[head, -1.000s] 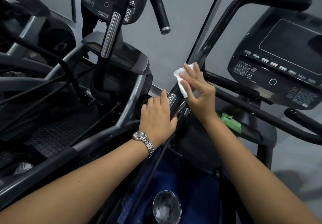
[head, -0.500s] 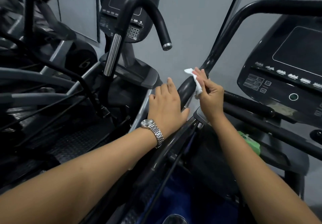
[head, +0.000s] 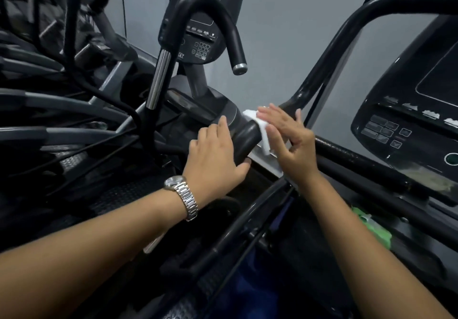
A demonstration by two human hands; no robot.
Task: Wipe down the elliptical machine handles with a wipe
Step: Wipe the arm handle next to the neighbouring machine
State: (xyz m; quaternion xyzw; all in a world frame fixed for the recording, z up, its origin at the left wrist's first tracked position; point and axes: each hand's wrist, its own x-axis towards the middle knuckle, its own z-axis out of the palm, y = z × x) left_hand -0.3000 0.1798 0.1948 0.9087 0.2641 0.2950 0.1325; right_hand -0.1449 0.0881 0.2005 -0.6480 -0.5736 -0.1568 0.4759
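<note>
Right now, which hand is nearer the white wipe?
Right. The right hand presses the wipe against the black handle. The left hand grips the same handle just below, not touching the wipe.

Several dark elliptical machines (head: 74,110) stand side by side before a grey wall. On the near right machine's frame (head: 409,219), below its console (head: 406,130), lies a crumpled green cloth (head: 374,229).

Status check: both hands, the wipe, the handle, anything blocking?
Left hand braces the black handle. Right hand presses the white wipe onto it, fingers spread. Nothing blocking.
</note>
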